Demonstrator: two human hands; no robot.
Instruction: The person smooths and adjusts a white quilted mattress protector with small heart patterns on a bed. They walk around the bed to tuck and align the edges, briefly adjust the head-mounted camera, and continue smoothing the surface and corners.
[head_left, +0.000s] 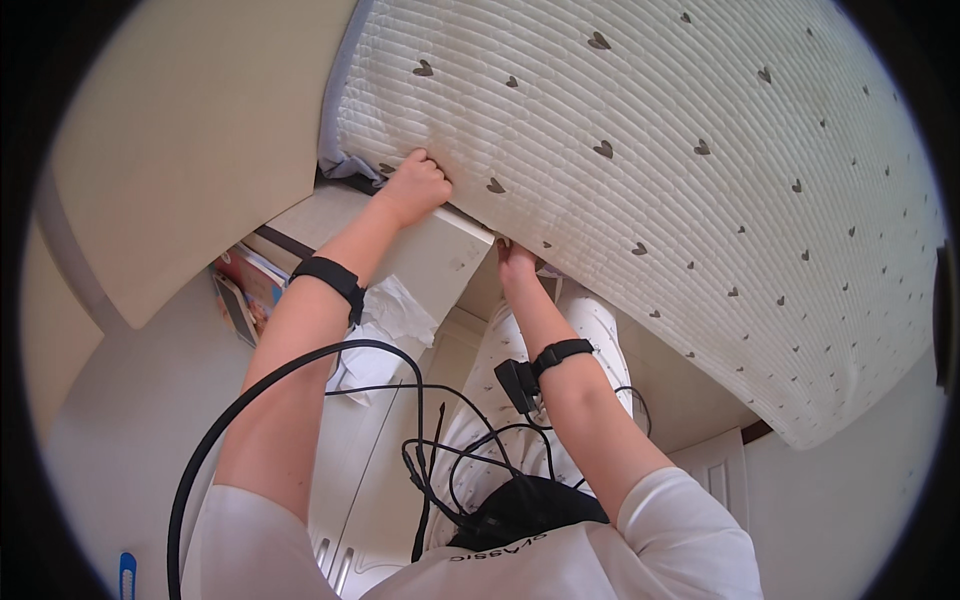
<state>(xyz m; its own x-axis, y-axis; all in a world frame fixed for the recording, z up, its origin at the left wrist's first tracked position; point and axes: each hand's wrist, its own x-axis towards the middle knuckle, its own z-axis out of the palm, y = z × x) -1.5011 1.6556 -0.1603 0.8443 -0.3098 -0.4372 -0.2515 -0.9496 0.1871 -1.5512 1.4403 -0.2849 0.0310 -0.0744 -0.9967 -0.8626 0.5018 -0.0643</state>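
Note:
A white quilted bed pad (675, 217) printed with dark hearts covers the mattress before me. My left hand (417, 187) is curled with its knuckles up on the pad, close to its near edge and the head-end corner. Its fingertips are hidden; the fingers appear to grip the fabric. Bunched grey-blue edging (356, 166) shows at that corner. Farther right along the same edge, my right hand (517, 262) reaches up from below. Most of its fingers are hidden beneath the overhanging pad, so what they hold cannot be seen.
A pale bedside cabinet (431, 266) stands below my left hand, with crumpled white tissue (394, 311) beside it. Books (255, 277) and a phone (235, 307) sit left of my left forearm. A beige headboard (202, 135) rises leftward. Black cables (420, 390) loop across my lap.

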